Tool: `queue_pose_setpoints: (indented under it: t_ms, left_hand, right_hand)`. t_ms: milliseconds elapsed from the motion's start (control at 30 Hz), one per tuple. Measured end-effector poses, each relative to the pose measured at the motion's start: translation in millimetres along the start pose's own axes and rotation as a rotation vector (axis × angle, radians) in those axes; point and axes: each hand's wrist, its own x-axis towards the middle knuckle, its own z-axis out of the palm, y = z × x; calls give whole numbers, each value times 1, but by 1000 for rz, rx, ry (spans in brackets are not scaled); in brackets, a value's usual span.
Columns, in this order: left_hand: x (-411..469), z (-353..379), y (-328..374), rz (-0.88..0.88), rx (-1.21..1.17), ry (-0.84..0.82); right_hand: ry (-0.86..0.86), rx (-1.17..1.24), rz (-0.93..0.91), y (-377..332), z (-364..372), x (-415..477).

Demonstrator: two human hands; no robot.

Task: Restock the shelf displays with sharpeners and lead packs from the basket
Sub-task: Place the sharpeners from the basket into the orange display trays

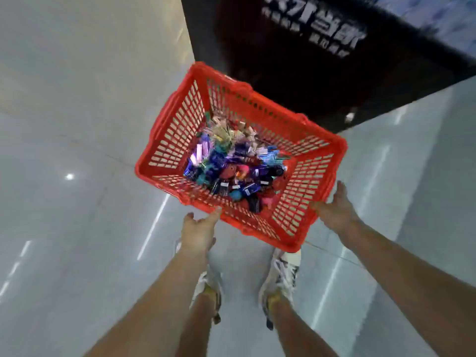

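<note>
A red slotted plastic basket [260, 104] stands on the grey floor in front of my feet. Its bottom is covered with a heap of small packs and sharpeners [231, 166], blue, purple, teal, pink and beige. My left hand [199, 229] is stretched out with straight fingers, the fingertips at the basket's near rim. On the basket's right side, my right hand [334, 210] is also spread flat, its fingers beside the right rim. Neither hand holds anything. The picture is blurred.
A black display base [322, 63] with white lettering stands just behind the basket. Glossy grey floor tiles [77, 202] spread to the left and right. My two white shoes [280, 274] are right under the basket's near corner.
</note>
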Motion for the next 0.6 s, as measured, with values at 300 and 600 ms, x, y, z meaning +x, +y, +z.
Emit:
queue_pose_setpoints:
  t_ms: [300, 600]
  left_hand:
    - [64, 67, -27, -4, -325, 179]
    - [-22, -66, 54, 86, -134, 220]
  right_hand:
    - [202, 131, 48, 38, 32, 86]
    - [64, -298, -134, -69, 10, 19]
